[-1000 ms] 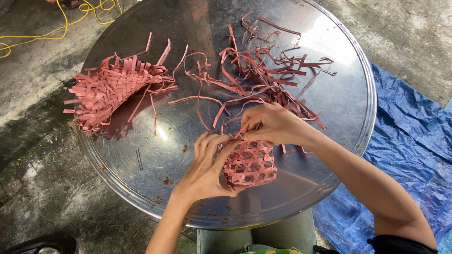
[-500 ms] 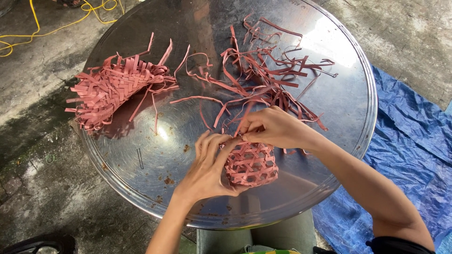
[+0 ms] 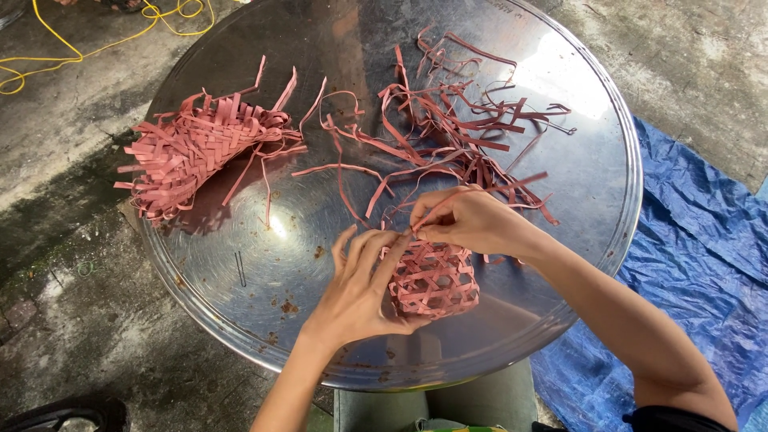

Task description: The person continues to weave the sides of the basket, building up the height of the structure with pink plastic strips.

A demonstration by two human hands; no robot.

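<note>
My round metal tray [image 3: 240,264] serves as the worktable, and everything sits on its shiny face. Toward its far side lies a loose tangle of pink strips [image 3: 464,128], spread out so single ones pull free. At its left edge rests a half-woven mat of the same strips [image 3: 192,152], set aside. Near the tray's near edge sits my small woven basket [image 3: 436,280], open-lattice, nothing visible inside. My left hand [image 3: 360,288] steadies its side, fingers loosely spread. My right hand [image 3: 472,220] pinches one strip at the basket's rim.
</note>
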